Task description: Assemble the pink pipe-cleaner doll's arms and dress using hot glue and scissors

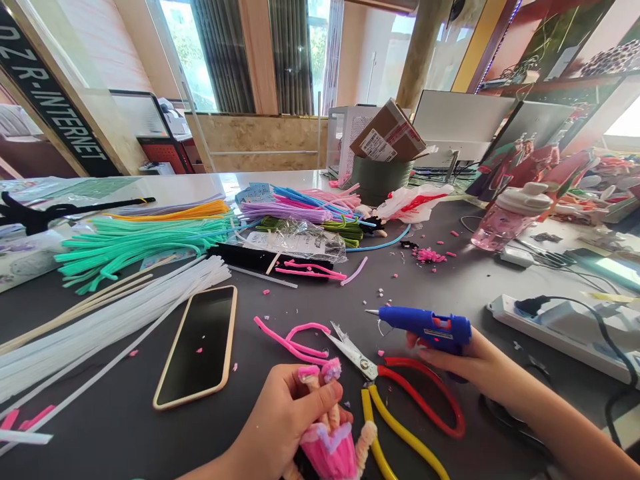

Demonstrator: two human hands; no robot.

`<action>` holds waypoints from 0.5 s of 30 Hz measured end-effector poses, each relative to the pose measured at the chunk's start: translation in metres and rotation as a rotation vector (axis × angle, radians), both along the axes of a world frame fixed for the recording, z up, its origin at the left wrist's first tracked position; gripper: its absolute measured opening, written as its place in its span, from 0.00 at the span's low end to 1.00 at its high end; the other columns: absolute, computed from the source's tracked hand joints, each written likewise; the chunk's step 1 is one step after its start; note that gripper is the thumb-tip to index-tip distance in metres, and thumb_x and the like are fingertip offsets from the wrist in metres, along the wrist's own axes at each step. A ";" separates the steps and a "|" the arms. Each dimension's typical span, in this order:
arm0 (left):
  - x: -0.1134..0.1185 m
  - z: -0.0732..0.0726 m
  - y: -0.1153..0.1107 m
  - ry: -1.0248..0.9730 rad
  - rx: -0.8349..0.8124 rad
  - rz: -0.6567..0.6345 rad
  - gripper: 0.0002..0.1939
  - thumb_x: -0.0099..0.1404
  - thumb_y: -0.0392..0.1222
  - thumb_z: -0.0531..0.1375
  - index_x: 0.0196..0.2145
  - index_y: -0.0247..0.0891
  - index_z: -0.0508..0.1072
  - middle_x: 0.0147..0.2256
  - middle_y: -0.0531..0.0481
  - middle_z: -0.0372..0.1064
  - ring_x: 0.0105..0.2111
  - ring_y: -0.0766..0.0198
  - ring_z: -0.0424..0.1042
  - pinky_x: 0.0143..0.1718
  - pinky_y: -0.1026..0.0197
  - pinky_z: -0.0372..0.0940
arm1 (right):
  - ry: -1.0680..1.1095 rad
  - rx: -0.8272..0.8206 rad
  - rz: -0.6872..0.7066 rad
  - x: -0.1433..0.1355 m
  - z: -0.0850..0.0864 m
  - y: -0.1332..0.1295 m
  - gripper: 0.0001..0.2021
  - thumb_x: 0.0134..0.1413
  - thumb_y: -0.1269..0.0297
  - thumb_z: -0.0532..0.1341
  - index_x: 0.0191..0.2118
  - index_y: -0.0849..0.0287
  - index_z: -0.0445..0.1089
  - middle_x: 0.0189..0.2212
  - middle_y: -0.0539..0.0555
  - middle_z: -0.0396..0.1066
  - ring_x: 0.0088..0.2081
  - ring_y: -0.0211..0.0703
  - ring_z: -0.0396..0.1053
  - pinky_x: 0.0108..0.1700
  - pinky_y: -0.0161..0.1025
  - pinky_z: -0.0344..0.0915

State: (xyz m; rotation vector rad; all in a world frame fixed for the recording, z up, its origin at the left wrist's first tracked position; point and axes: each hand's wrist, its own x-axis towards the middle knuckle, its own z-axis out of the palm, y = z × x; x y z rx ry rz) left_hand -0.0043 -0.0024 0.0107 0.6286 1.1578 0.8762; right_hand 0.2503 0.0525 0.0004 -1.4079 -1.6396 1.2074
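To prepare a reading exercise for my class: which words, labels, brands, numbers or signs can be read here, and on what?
"Z R-INTERNET": on the dark slanted sign at the left; the letter before it is cut by the picture's edge.
Too small or blurred to read: print on the cardboard box, the blue glue gun and the clear plastic wrapper.

Your left hand (295, 407) holds pink doll (331, 453), left of red-handled scissors (353, 352); your right hand (463, 360), blue glue gun (425, 325) beyond them.
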 end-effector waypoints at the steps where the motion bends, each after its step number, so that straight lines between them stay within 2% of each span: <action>1: 0.000 0.000 0.001 -0.011 0.006 -0.009 0.16 0.46 0.46 0.70 0.16 0.36 0.68 0.15 0.53 0.68 0.24 0.61 0.73 0.34 0.60 0.68 | 0.032 -0.017 -0.037 -0.002 0.001 -0.003 0.18 0.42 0.48 0.67 0.35 0.57 0.75 0.34 0.55 0.77 0.37 0.51 0.74 0.43 0.46 0.70; 4: 0.001 0.000 0.002 -0.025 0.020 -0.029 0.18 0.46 0.47 0.70 0.13 0.36 0.66 0.14 0.54 0.66 0.21 0.64 0.70 0.37 0.59 0.69 | 0.080 -0.065 -0.100 -0.008 0.004 -0.012 0.20 0.37 0.46 0.68 0.33 0.56 0.76 0.31 0.54 0.77 0.35 0.50 0.73 0.42 0.44 0.70; 7: 0.001 -0.002 0.003 -0.033 0.023 -0.010 0.17 0.47 0.47 0.69 0.14 0.36 0.67 0.14 0.55 0.66 0.20 0.67 0.67 0.38 0.58 0.68 | 0.091 -0.092 -0.102 -0.012 0.006 -0.019 0.18 0.37 0.48 0.68 0.32 0.55 0.76 0.30 0.53 0.77 0.33 0.49 0.72 0.38 0.41 0.71; 11: 0.000 -0.006 0.007 -0.062 0.022 -0.018 0.17 0.45 0.48 0.70 0.15 0.36 0.68 0.14 0.54 0.66 0.21 0.63 0.71 0.35 0.58 0.69 | 0.043 -0.108 -0.082 -0.017 0.011 -0.026 0.16 0.38 0.48 0.67 0.28 0.55 0.77 0.26 0.53 0.76 0.30 0.48 0.71 0.34 0.39 0.71; 15: 0.000 -0.008 0.009 -0.047 0.024 -0.025 0.18 0.46 0.48 0.70 0.15 0.36 0.67 0.14 0.53 0.67 0.23 0.60 0.73 0.34 0.58 0.70 | 0.058 -0.188 -0.110 -0.023 0.012 -0.033 0.17 0.34 0.45 0.68 0.25 0.54 0.77 0.24 0.54 0.76 0.29 0.49 0.72 0.33 0.40 0.71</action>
